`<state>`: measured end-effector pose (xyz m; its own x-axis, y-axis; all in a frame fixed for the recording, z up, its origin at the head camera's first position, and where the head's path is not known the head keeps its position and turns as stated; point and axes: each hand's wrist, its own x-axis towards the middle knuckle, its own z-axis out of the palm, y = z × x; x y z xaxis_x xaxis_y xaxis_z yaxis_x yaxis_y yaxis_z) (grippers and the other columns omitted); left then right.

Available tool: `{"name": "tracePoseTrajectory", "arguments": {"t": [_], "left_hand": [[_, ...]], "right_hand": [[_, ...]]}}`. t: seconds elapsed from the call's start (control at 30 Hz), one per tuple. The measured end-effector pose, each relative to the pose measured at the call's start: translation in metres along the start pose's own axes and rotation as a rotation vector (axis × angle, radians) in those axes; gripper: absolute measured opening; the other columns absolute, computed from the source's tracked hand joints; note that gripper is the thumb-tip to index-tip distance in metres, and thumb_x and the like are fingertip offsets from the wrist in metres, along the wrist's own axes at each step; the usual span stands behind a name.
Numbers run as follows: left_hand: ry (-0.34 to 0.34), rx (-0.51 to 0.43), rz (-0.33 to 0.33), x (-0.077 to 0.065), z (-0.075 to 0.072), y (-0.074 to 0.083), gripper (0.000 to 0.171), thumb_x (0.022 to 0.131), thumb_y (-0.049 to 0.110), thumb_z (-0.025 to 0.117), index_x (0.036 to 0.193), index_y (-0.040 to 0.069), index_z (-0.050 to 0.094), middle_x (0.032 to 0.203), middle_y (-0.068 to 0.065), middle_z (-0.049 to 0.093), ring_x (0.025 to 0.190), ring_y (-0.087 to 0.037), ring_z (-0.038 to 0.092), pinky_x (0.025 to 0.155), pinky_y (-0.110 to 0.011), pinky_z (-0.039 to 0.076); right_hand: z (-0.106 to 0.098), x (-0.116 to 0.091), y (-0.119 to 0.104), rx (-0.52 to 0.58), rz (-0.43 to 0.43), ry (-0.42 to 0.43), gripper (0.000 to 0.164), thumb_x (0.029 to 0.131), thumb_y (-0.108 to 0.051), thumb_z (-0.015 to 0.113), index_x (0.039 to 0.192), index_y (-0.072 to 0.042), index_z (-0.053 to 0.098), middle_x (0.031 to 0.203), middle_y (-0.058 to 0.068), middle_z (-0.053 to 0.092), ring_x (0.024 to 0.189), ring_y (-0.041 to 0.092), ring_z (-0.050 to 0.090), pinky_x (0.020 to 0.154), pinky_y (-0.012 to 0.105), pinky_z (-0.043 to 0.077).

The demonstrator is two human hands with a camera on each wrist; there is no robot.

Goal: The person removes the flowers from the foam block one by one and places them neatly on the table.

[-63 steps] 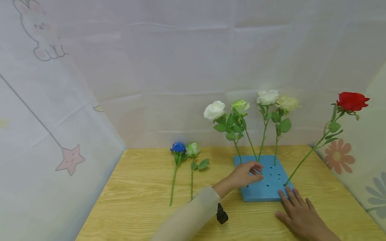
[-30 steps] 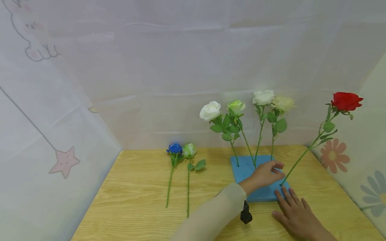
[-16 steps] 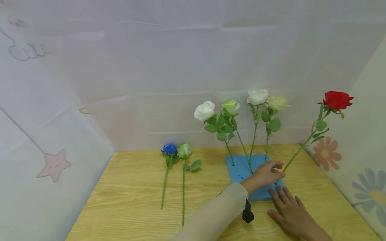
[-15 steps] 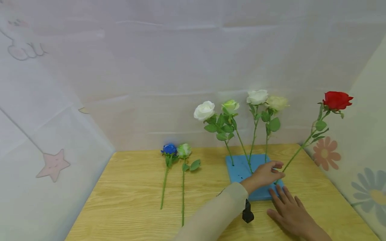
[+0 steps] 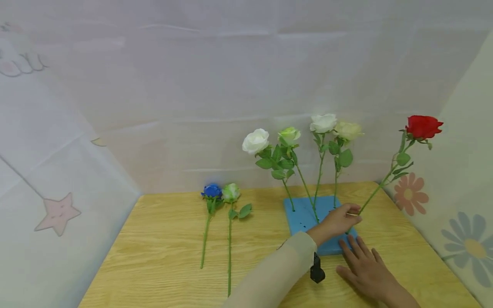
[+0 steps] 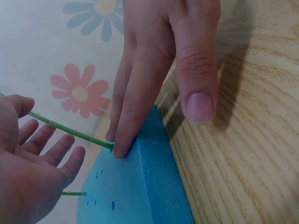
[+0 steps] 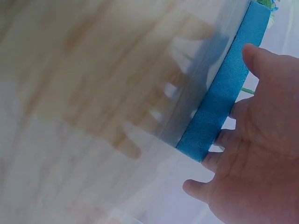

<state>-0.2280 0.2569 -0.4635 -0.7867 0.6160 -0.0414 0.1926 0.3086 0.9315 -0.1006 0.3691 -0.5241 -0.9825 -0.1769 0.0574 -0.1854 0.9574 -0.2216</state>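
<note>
Several artificial roses stand in a blue foam board (image 5: 333,248) with small holes. The red rose (image 5: 423,127) leans right from a hole near the board's right edge. My left hand (image 5: 337,222) reaches over the board and pinches its stem (image 5: 373,194) low down, between thumb and index finger. In the left wrist view, that hand's other fingers lie loose beside the stem (image 6: 70,130). My right hand (image 5: 367,276) lies flat, fingertips resting on the board's near right corner. In the right wrist view, its straight fingers touch the foam's side (image 7: 224,88).
A blue rose (image 5: 212,191) and a green-white rose (image 5: 231,193) lie on the wooden table (image 5: 165,239) to the left. Two white roses, including one at left (image 5: 256,141), a green one (image 5: 289,136) and a cream one (image 5: 348,130) stand along the board's back. Printed cloth hangs behind.
My left hand has moved right across the board to the red rose's stem, and its thumb and index finger have drawn closer together. My right hand stays at the corner. The view has turned slightly right.
</note>
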Motion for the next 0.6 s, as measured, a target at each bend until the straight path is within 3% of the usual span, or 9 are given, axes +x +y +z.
{"name": "tracePoseTrajectory", "arguments": {"t": [0.2,0.6], "left_hand": [[0.017,0.038,-0.002,0.0012,0.0033,-0.0006,0.028,0.103,0.035,0.061,0.131,0.03,0.062,0.121,0.013,0.064,0.105,-0.003,0.062,0.078,-0.026,0.055],[0.045,0.164,0.028,0.0037,0.0071,0.0014,0.022,0.104,0.032,0.06,0.125,0.028,0.065,0.115,0.016,0.064,0.104,-0.001,0.061,0.078,-0.023,0.054]], "right_hand": [[0.0007,0.0009,-0.0003,0.005,0.005,-0.017,0.077,0.098,-0.059,0.056,0.155,-0.008,0.042,0.161,0.023,0.031,0.146,0.05,0.027,0.103,0.081,0.025],[0.0001,0.0012,0.0014,0.013,0.002,-0.015,0.077,0.098,-0.059,0.056,0.155,-0.009,0.042,0.162,0.023,0.03,0.146,0.05,0.026,0.103,0.081,0.026]]}}
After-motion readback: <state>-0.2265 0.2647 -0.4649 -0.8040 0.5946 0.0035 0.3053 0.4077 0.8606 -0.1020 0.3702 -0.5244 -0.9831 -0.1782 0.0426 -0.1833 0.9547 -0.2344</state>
